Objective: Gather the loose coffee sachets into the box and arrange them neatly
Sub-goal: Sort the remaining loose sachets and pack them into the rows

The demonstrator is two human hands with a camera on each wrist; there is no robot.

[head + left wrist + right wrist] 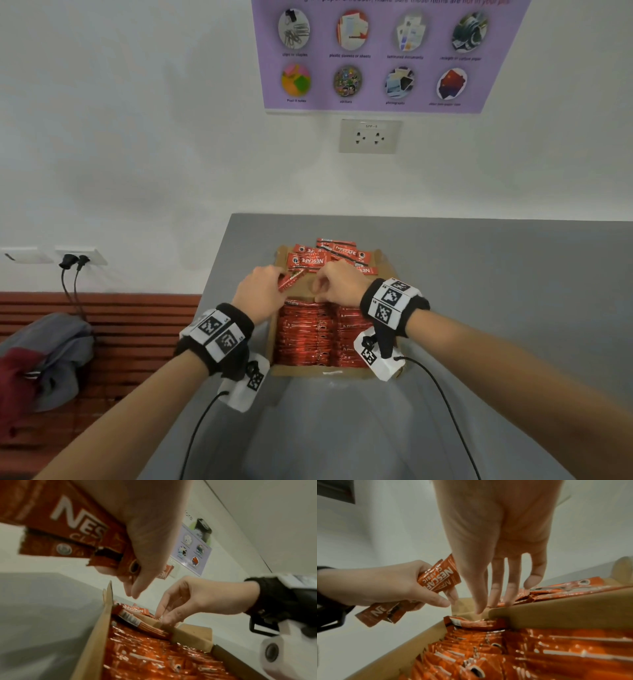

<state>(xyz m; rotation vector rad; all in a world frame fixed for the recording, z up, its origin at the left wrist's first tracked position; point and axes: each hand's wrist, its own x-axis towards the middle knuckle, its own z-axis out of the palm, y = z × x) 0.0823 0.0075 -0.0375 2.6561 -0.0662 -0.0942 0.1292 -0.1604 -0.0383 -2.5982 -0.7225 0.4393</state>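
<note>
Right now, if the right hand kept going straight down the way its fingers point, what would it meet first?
Probably the cardboard divider across the box; the right hand has its fingertips just above its edge. Depth is unclear.

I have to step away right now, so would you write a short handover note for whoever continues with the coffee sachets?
Left hand: grips a small bunch of sachets over the box's left side.
Right hand: fingers straight, tips reaching down at the cardboard divider; whether it holds a sachet is unclear.
Box: near section packed with upright rows of sachets.
Left to do: the loose pile lying flat in the far section, plus the left hand's bunch, needs standing in rows.
</note>
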